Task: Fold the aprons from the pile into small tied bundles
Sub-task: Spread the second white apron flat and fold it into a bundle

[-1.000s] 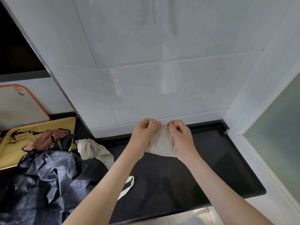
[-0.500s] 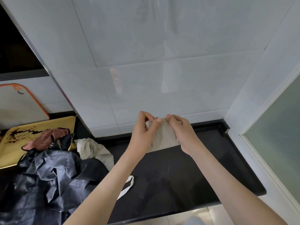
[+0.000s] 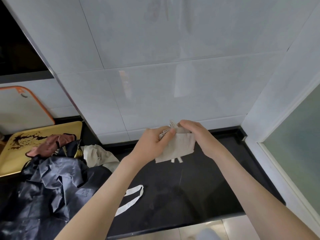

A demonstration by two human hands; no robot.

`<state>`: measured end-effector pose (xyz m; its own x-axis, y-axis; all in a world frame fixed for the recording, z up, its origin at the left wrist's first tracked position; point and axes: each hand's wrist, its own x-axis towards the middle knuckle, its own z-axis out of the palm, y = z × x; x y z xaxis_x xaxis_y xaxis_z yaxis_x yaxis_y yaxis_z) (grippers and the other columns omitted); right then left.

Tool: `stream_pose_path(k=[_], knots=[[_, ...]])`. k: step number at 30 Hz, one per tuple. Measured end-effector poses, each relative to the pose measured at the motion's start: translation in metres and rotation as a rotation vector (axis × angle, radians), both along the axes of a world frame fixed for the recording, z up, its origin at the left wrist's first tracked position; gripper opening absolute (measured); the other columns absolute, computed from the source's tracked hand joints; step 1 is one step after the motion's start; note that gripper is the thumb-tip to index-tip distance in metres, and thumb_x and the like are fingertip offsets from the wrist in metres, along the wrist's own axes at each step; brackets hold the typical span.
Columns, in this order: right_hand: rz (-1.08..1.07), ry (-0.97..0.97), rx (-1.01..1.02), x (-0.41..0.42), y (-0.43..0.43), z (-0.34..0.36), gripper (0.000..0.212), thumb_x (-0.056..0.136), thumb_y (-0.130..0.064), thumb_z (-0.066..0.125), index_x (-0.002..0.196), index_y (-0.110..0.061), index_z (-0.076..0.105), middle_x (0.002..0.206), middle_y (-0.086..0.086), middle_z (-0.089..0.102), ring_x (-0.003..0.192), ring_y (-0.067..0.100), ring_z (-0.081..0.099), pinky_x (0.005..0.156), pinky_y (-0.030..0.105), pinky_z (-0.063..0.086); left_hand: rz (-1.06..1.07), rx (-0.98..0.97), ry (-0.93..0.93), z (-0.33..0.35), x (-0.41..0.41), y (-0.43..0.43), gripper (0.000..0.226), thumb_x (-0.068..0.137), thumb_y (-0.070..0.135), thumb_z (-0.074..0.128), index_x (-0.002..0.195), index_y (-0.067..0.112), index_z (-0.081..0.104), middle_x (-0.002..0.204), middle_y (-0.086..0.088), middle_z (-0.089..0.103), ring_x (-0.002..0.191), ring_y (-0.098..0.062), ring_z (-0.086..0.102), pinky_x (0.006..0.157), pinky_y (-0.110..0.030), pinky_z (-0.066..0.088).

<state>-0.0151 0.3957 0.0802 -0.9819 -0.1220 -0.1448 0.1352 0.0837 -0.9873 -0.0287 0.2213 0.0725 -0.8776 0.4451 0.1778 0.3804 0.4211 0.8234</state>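
Pinched folded beige apron [image 3: 178, 148] in our left hand [image 3: 152, 141], right hand [image 3: 197, 134] above black countertop [image 3: 190, 196]; likely securing folds for tying.

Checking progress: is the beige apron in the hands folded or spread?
Folded: the beige apron is a small layered packet held between left hand and right hand.

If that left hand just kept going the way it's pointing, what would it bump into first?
The left hand grips the beige apron; pushing on, it would probably meet the right hand before the tiled wall, though depth is unclear.
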Motion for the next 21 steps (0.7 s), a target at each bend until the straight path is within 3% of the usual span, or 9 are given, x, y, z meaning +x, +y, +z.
stream_pose_path(k=[2,4,6,8,10,13,15,18,21], knots=[[0.091,-0.051,0.084,-0.004,0.002,0.000,0.035,0.097,-0.040,0.049,0.084,-0.010,0.063,0.078,-0.004,0.063,0.076,0.007,0.058,0.073,0.023,0.042,-0.053,-0.139,0.064,-0.002,-0.001,0.000,0.032,0.100,0.032,0.046,0.070,0.025,0.057,0.047,0.008,0.038,0.046,-0.007,0.036,0.048,-0.019,0.026],[0.075,-0.041,0.170,-0.008,0.000,-0.001,0.027,0.093,-0.037,0.058,0.089,-0.013,0.070,0.077,-0.005,0.064,0.078,0.010,0.059,0.073,0.023,0.048,-0.105,-0.254,0.078,-0.006,-0.001,0.002,0.024,0.101,0.033,0.045,0.084,0.027,0.061,0.046,0.007,0.038,0.043,-0.008,0.039,0.046,-0.018,0.027],[-0.003,-0.029,0.162,-0.011,-0.003,-0.002,0.019,0.090,-0.030,0.064,0.080,-0.015,0.070,0.072,-0.003,0.062,0.074,0.015,0.058,0.080,0.035,0.058,-0.138,-0.284,0.071,-0.010,-0.001,0.006,0.024,0.101,0.032,0.044,0.081,0.028,0.057,0.047,0.007,0.038,0.043,-0.009,0.038,0.047,-0.020,0.026],[-0.093,-0.018,0.122,-0.012,-0.006,0.000,0.026,0.090,-0.026,0.061,0.067,-0.014,0.066,0.071,0.001,0.061,0.075,0.020,0.061,0.086,0.048,0.056,-0.125,-0.276,0.050,-0.014,-0.001,0.008,0.031,0.101,0.032,0.044,0.072,0.031,0.055,0.050,0.004,0.040,0.047,-0.010,0.036,0.049,-0.024,0.027],[-0.169,0.039,0.163,-0.014,-0.006,0.002,0.032,0.092,-0.022,0.055,0.060,-0.015,0.059,0.064,-0.005,0.062,0.079,0.018,0.066,0.088,0.045,0.055,-0.100,-0.248,0.042,-0.014,-0.002,0.008,0.037,0.101,0.031,0.044,0.066,0.042,0.049,0.049,0.007,0.040,0.048,-0.009,0.036,0.050,-0.024,0.028],[-0.208,0.026,0.113,-0.016,-0.005,0.001,0.034,0.093,-0.023,0.053,0.062,-0.012,0.056,0.062,-0.005,0.061,0.072,0.016,0.063,0.087,0.041,0.053,-0.073,-0.213,0.021,-0.014,-0.003,0.007,0.038,0.101,0.030,0.044,0.064,0.040,0.048,0.043,0.010,0.039,0.045,-0.007,0.037,0.048,-0.020,0.028],[-0.215,0.023,0.017,-0.016,-0.005,0.002,0.035,0.095,-0.023,0.053,0.062,-0.011,0.052,0.062,-0.004,0.060,0.066,0.013,0.059,0.078,0.033,0.052,-0.068,-0.222,0.002,-0.016,-0.004,0.006,0.037,0.101,0.031,0.044,0.065,0.037,0.053,0.045,0.009,0.038,0.045,-0.008,0.035,0.048,-0.021,0.027],[-0.202,0.069,-0.124,-0.015,-0.003,0.010,0.039,0.099,-0.024,0.049,0.062,-0.014,0.048,0.060,-0.002,0.054,0.060,0.012,0.052,0.074,0.027,0.047,-0.033,-0.268,-0.022,-0.028,-0.006,0.004,0.036,0.101,0.033,0.042,0.082,0.016,0.067,0.049,0.008,0.037,0.046,-0.008,0.035,0.048,-0.021,0.027],[-0.215,0.114,-0.363,-0.011,-0.003,0.020,0.042,0.103,-0.028,0.040,0.064,-0.015,0.039,0.049,0.000,0.035,0.048,0.015,0.031,0.052,0.026,0.041,0.126,-0.203,-0.141,-0.040,-0.008,0.003,0.042,0.099,0.032,0.044,0.071,0.003,0.052,0.055,0.003,0.034,0.047,-0.007,0.030,0.050,-0.021,0.024]])
